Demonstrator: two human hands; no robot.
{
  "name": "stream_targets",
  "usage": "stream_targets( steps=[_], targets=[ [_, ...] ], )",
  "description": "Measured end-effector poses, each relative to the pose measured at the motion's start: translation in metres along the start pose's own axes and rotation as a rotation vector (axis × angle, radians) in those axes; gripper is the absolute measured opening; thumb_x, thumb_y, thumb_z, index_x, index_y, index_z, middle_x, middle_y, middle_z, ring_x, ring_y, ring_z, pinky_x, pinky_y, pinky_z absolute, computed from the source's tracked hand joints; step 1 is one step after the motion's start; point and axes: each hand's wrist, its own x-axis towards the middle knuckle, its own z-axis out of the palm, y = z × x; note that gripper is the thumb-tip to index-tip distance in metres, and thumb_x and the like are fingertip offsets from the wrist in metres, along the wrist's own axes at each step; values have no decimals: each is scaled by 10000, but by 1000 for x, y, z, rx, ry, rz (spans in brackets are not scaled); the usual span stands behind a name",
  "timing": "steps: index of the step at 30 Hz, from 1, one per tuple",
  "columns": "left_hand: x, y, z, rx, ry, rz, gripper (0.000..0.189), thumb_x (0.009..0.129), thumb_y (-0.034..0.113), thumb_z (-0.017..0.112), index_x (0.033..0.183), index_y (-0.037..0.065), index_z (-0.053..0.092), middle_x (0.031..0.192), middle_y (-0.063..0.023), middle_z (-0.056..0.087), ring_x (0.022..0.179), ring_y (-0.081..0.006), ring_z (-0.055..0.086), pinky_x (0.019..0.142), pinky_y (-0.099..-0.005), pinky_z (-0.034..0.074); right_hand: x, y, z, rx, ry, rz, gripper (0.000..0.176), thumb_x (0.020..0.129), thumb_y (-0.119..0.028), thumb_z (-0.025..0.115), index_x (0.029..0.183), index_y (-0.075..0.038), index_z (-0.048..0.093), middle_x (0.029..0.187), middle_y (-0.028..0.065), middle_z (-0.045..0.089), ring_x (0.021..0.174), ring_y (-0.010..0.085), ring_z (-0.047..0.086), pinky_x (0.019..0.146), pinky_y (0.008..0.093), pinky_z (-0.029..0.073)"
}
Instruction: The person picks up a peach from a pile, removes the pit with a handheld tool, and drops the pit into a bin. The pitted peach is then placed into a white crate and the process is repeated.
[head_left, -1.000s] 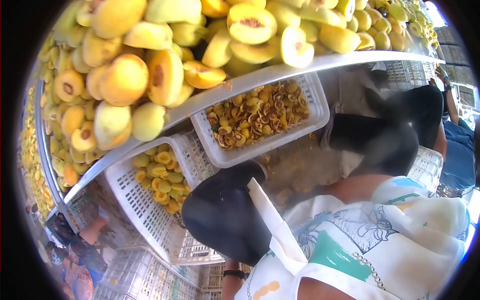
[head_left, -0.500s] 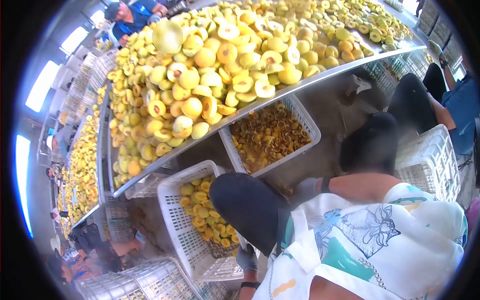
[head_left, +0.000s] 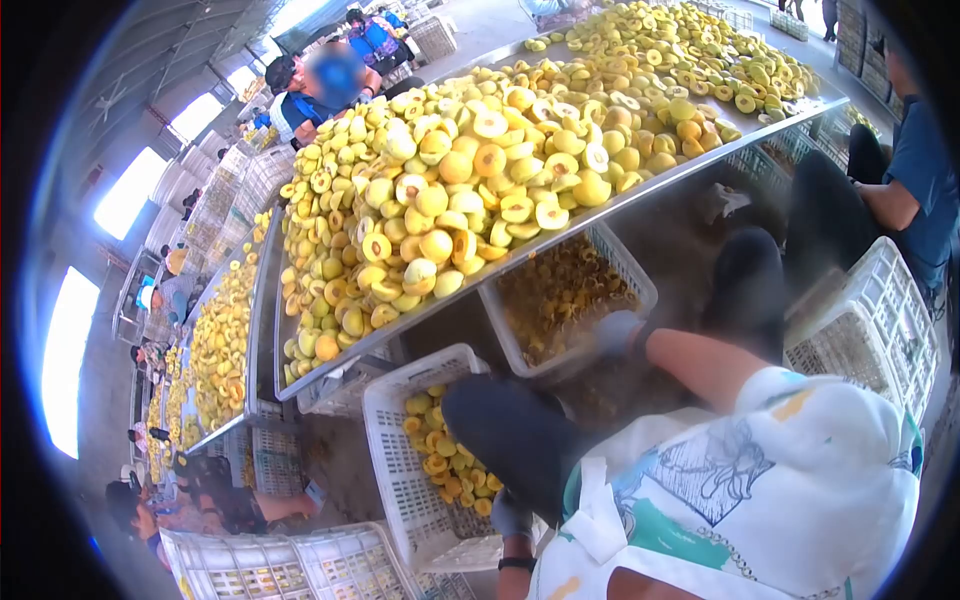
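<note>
Left knee (head_left: 500,420) partly blocks crate (head_left: 398,480); gap between knees (head_left: 747,275).

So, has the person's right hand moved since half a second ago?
Yes, the right hand has moved towards the crate of fruit scraps: short of its near rim before, overlapping it in view now.

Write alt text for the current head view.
A person's right hand, blurred, is near a crate of brownish fruit pieces; the left hand near a second crate of yellow fruit halves. Beyond, a table bears heaped fruit.

Fruit-processing hall, tables (head_left: 765,130) of fruit (head_left: 430,200), plastic crates (head_left: 395,470)
</note>
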Motion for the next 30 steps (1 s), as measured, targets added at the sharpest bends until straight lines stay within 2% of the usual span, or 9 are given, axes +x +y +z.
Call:
stream_targets(
  steps=[12, 15, 17, 18, 20, 22, 24, 26, 30],
  targets=[
    [-5, 19, -35, -164, -117, 40, 437, 914, 448, 546, 1033, 58, 702, 976, -203, 701, 949, -406, 655, 827, -462, 506, -19, -3, 15, -35, -37, 9, 287, 814, -221, 570, 1025, -89, 713, 975, 177, 713, 928, 352, 691, 787, 439, 536],
    [44, -48, -51, -27, -286, 455, 367, 940, 386, 532, 1036, 80, 709, 999, -182, 701, 953, -382, 658, 817, -453, 504, -21, 7, 17, 30, 26, 25, 269, 816, -214, 571, 1010, -84, 706, 959, 173, 713, 915, 356, 690, 782, 444, 535],
    [50, -9, -139, -71, 28, 177, 281, 948, 273, 564, 1108, 69, 673, 1055, -181, 686, 910, -349, 654, 791, -415, 519, -34, -10, -19, 144, 157, 102, 250, 814, -203, 579, 1001, -85, 697, 943, 175, 709, 898, 358, 686, 773, 451, 534],
    [75, -32, -147, 11, 242, 206, 343, 957, 280, 574, 1153, 4, 629, 1060, -207, 678, 910, -323, 670, 808, -399, 531, -41, -14, -40, 242, 349, 75, 236, 817, -193, 585, 1003, -88, 685, 926, 178, 702, 883, 364, 679, 762, 457, 531],
    [84, 25, -216, -1162, 299, -40, 396, 990, 308, 514, 1210, -13, 586, 1068, -159, 649, 976, -260, 648, 803, -397, 523, -52, -16, -87, 396, 674, 33, 213, 824, -186, 601, 1006, -95, 665, 899, 184, 687, 854, 375, 665, 742, 465, 526],
    [62, 135, -275, -1131, 366, 139, 458, 992, 300, 494, 1277, -58, 522, 1139, -213, 614, 1014, -290, 643, 848, -381, 542, -48, -9, -131, 431, 888, 5, 202, 833, -199, 615, 1003, -97, 655, 884, 187, 678, 833, 385, 657, 731, 463, 524],
    [70, 198, -279, -1234, 136, 498, 489, 998, 274, 474, 1320, -93, 457, 1208, -236, 586, 1057, -324, 635, 899, -384, 548, -27, 3, -167, 383, 950, -1, 238, 844, -253, 639, 1015, -88, 652, 876, 186, 679, 819, 388, 660, 726, 463, 527],
    [75, 271, -272, -1378, -140, 398, 471, 1009, 230, 444, 1352, -92, 423, 1236, -256, 573, 1079, -336, 632, 938, -410, 543, -1, 9, -188, 320, 832, 50, 264, 851, -281, 643, 1011, -72, 650, 874, 189, 684, 817, 386, 666, 722, 463, 530],
    [130, 352, -209, -1503, -618, 290, 416, 1014, 223, 476, 1343, -30, 480, 1207, -202, 626, 1024, -269, 662, 861, -356, 549, 35, 15, -203, 280, 698, 47, 320, 855, -331, 652, 980, -37, 653, 864, 198, 693, 811, 381, 679, 726, 468, 534]
  ],
)
